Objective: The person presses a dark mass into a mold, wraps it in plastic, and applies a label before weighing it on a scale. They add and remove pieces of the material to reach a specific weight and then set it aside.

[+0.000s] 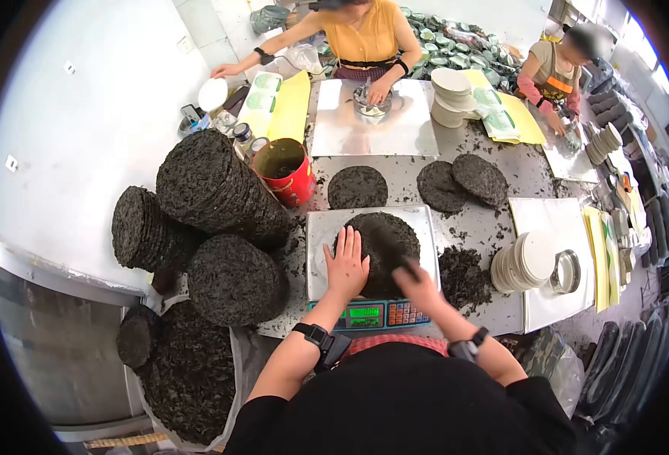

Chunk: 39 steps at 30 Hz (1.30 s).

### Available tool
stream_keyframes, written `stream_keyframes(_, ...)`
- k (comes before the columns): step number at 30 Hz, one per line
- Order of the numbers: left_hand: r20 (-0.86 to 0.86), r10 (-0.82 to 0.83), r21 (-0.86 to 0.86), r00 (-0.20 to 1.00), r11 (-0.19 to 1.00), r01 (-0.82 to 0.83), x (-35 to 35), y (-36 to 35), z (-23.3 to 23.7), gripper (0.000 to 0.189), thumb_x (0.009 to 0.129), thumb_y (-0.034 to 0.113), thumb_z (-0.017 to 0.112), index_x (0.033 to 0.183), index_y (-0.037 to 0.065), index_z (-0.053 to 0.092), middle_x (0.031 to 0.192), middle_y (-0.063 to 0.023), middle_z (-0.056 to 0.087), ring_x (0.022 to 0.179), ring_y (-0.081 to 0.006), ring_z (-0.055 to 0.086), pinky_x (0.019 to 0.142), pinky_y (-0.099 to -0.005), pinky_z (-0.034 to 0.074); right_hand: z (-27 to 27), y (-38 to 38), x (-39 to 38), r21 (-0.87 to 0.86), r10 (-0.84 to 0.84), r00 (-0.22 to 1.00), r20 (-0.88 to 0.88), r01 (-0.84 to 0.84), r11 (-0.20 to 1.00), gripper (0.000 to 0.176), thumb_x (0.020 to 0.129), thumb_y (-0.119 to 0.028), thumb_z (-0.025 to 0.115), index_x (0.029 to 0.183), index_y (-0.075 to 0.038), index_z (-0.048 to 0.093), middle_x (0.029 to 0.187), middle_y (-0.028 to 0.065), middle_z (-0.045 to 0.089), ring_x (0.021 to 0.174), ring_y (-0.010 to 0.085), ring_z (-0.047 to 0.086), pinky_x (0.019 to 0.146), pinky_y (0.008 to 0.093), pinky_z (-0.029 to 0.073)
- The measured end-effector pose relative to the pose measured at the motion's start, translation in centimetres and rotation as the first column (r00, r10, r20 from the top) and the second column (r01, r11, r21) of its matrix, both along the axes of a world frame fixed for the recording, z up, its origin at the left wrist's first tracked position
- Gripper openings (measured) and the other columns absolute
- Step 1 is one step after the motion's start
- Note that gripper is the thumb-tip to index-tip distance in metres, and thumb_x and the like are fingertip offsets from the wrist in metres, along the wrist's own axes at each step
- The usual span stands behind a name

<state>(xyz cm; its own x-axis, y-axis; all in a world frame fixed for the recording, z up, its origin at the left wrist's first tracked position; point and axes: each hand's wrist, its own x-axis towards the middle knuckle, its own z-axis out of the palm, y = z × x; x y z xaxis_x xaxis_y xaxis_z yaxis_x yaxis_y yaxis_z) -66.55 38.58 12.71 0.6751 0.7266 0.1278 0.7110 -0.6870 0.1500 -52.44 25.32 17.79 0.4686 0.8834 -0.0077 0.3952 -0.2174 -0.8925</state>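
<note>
A dark round cake of what looks like dried seaweed lies on the steel pan of a digital scale. My left hand rests flat on the cake's left side, fingers stretched out. On the right side, my right hand is closed round a dark, elongated object, smeared by motion over the cake. Its kind cannot be made out. Loose dark flakes are heaped beside the scale. Just beyond the pan lie a single cake and two overlapping cakes.
Tall stacks of dark cakes stand at left, above a sack of loose flakes. A red tin is near them. White discs and a metal ring are at right. Two co-workers work across the table.
</note>
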Motion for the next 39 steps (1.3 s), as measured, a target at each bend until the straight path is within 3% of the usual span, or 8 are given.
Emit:
stream_keyframes(3,0.178,-0.026,-0.138,0.984,0.989,0.051,-1.0,0.6,0.1,0.062,0.092,0.027,0.050,0.145,0.002,0.029,0.152,-0.0161,0.025,0.142,-0.0303,0.020,0.110,-0.0584,0.020,2.2,-3.6,7.8,0.070,-0.276,0.549,-0.789,0.526,0.848,0.030,0.088,-0.019,0.064,0.109,0.002,0.063,0.107,0.0106,0.065,0.094,0.0197,0.063,0.083,0.0334,0.052)
stream_keyframes(7,0.695,-0.036,-0.119,0.719,0.979,0.163,-5.1,1.0,4.5,0.050,0.090,0.013,0.052,0.138,0.002,0.041,0.143,-0.0182,0.039,0.133,-0.0345,0.036,0.110,-0.0463,0.029,-1.8,-10.4,16.2,0.120,-0.209,0.346,-0.915,0.726,0.677,0.035,0.087,-0.017,0.065,0.118,-0.001,0.058,0.115,0.0110,0.063,0.103,0.0275,0.061,0.090,0.0432,0.051)
stream_keyframes(15,0.719,0.147,-0.242,0.679,0.969,0.047,-10.8,1.0,8.5,0.034,0.088,0.003,0.052,0.121,0.001,0.054,0.122,-0.0163,0.057,0.112,-0.0306,0.056,0.095,-0.0370,0.043,-3.8,-13.0,11.6,-0.055,-0.097,0.034,-0.995,0.629,0.776,0.043,0.094,-0.030,0.055,0.128,-0.004,0.052,0.126,0.0103,0.058,0.114,0.0296,0.056,0.098,0.0461,0.044)
stream_keyframes(21,0.664,0.115,-0.253,0.739,0.964,0.077,-8.4,3.2,8.2,0.035,0.087,0.007,0.054,0.121,0.002,0.055,0.119,-0.0174,0.057,0.109,-0.0333,0.055,0.095,-0.0388,0.043,-3.4,-11.8,12.2,0.004,-0.063,0.101,-0.993,0.557,0.831,0.043,0.093,-0.030,0.055,0.125,-0.002,0.053,0.121,0.0141,0.061,0.108,0.0306,0.060,0.095,0.0462,0.047)
stream_keyframes(26,0.235,-0.126,-0.219,0.964,0.959,0.179,-1.8,0.5,-1.0,0.070,0.087,0.031,0.060,0.144,0.006,0.029,0.151,-0.0242,0.020,0.137,-0.0464,0.020,0.110,-0.0548,0.023,-4.2,-9.7,9.9,-0.050,-0.104,0.098,-0.990,0.440,0.896,0.040,0.092,-0.031,0.055,0.119,-0.002,0.057,0.115,0.0149,0.063,0.103,0.0292,0.061,0.093,0.0440,0.049)
stream_keyframes(31,0.376,-0.342,-0.359,0.861,0.803,0.476,3.4,-0.6,5.7,0.074,0.089,0.038,0.056,0.147,0.005,0.024,0.152,-0.0234,0.022,0.140,-0.0447,0.015,0.112,-0.0543,0.016,-7.1,-6.2,11.9,-0.152,-0.143,-0.060,-0.988,0.545,0.825,0.039,0.090,-0.028,0.061,0.120,-0.005,0.058,0.119,0.0084,0.063,0.111,0.0268,0.057,0.099,0.0455,0.043)
stream_keyframes(37,0.436,0.100,-0.004,0.894,0.994,-0.109,-10.1,3.5,16.1,0.052,0.082,0.007,0.059,0.131,-0.001,0.046,0.140,-0.0192,0.043,0.135,-0.0364,0.034,0.113,-0.0451,0.023,-1.2,-4.5,30.4,0.130,0.016,0.137,-0.990,0.889,0.439,0.046,0.091,-0.035,0.057,0.129,-0.010,0.052,0.129,0.0095,0.056,0.123,0.0308,0.049,0.105,0.0524,0.036)
stream_keyframes(39,0.458,0.264,0.067,0.849,0.942,-0.330,-17.2,4.2,15.6,0.052,0.084,0.007,0.058,0.133,-0.001,0.045,0.140,-0.0188,0.043,0.134,-0.0364,0.035,0.113,-0.0448,0.023,-2.4,-5.6,37.3,-0.021,-0.088,0.007,-0.996,0.951,0.309,0.061,0.086,-0.051,0.057,0.136,-0.018,0.045,0.144,0.0050,0.037,0.136,0.0252,0.032,0.109,0.0554,0.024)
